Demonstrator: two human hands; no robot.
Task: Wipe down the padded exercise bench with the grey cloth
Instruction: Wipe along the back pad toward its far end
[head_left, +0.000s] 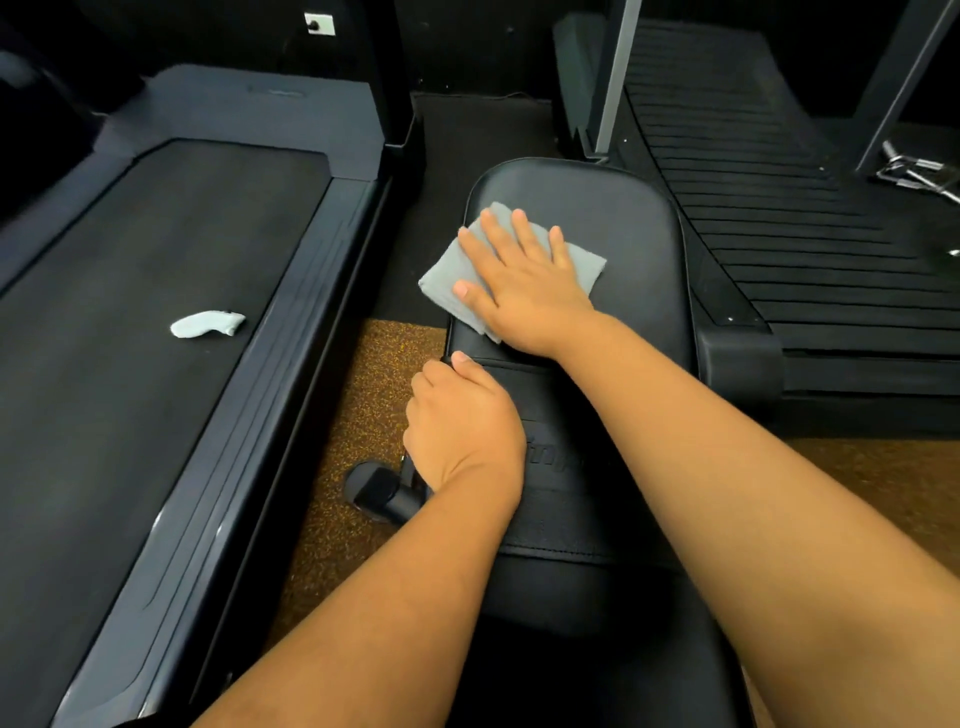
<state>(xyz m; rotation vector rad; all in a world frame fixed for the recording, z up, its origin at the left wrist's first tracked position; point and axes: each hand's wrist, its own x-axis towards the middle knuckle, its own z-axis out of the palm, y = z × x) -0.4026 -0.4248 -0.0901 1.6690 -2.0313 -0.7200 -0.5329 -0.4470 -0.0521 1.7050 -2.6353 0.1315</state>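
Head view: right hand (519, 280) flat, fingers spread, pressing the grey cloth (447, 275) onto the far pad of the exercise bench (639, 249); left hand (462, 415) curled over the bench's left edge, apparently bracing. Bench runs lengthwise away from the person, so strokes likely go along it; right hand is nearer the unwiped far end. Cloth folded, overhanging left edge. Padding black, smooth, slightly glossy.
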